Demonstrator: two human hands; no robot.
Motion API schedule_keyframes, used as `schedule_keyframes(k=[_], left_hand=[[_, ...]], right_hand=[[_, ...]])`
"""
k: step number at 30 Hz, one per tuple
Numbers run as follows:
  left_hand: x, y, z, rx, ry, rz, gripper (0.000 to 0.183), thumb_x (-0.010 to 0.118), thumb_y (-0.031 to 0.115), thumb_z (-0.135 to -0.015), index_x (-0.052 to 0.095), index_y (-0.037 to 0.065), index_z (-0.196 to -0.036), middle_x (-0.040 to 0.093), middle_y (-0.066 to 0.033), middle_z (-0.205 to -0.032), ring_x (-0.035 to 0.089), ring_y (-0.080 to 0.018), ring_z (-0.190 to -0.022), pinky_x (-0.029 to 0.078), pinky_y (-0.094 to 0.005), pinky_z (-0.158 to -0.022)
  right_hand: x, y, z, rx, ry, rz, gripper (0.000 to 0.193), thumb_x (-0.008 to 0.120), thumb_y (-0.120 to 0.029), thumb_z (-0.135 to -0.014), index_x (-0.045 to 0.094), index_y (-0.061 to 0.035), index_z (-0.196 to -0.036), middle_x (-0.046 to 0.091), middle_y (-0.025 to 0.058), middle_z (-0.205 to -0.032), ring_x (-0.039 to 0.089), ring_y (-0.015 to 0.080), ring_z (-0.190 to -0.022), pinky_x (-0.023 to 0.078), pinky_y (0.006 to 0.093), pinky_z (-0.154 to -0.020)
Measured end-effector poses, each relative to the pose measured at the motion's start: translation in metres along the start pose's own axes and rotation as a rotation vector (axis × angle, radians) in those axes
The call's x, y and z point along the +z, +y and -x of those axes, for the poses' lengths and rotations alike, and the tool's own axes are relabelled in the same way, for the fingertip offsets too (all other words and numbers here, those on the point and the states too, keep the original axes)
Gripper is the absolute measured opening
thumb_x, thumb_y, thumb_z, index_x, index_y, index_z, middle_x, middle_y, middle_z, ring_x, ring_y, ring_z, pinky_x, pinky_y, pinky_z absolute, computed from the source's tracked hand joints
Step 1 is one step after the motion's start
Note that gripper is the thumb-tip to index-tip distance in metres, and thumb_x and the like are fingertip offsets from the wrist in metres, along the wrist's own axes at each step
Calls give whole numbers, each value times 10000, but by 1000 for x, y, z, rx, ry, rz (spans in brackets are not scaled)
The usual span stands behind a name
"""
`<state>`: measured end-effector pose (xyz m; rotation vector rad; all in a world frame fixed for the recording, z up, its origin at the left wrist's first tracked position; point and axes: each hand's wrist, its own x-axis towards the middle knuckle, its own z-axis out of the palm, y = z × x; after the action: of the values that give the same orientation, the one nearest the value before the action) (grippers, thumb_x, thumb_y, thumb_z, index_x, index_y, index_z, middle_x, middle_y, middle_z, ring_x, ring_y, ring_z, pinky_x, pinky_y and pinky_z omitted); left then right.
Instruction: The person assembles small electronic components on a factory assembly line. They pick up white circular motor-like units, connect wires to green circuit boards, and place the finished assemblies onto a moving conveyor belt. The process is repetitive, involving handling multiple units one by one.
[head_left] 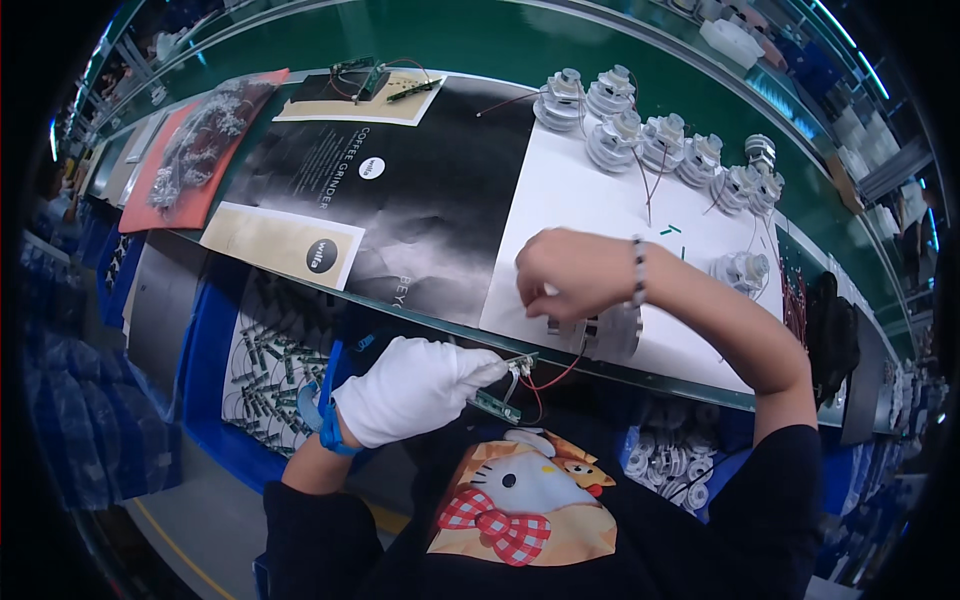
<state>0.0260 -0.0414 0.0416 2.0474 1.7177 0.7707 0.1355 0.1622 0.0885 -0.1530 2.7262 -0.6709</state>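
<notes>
Well — gloved left hand (415,388), grip tight on small circuit board (523,360)

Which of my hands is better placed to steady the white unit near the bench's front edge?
Right, I'd say. Your right hand is close by the white unit, though contact is unclear. Your left hand seems busy pinching a green circuit board farther left.

A black printed sheet (440,190) on the green bench (480,40), orange sheet (193,216) leftward, dark bundle (828,330) far right.
</notes>
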Motion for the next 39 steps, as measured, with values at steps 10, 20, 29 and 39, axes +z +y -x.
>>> schedule_keyframes(k=[10,20,29,39], left_hand=[[-16,19,-26,-539,148,662,241,507,193,-909,629,-15,-917,584,-23,-594,465,-38,-428,379,-180,-411],[0,33,-27,-499,266,729,252,487,196,-920,616,-18,-951,584,-29,-626,476,-42,-451,384,-171,-421],[-2,40,-26,-447,305,698,233,498,176,-914,619,-18,-958,585,-29,-624,481,-42,-461,393,-177,-427],[-3,45,-24,-398,346,644,166,544,124,-883,622,-16,-923,596,-67,-579,546,-111,-469,422,-237,-453]], right_hand=[[14,-6,84,-75,962,-916,97,574,18,-808,651,48,-859,647,118,-791,617,149,-711,496,253,-678],[19,-35,69,-95,985,-477,23,664,-24,-730,653,-9,-744,619,63,-664,563,115,-575,433,223,-538],[5,-46,72,-2,667,-492,64,669,-48,-703,623,-13,-730,620,65,-666,592,133,-589,464,234,-574],[20,-41,62,-53,861,-51,121,683,33,-644,622,-41,-717,610,47,-664,550,138,-545,407,221,-469]])
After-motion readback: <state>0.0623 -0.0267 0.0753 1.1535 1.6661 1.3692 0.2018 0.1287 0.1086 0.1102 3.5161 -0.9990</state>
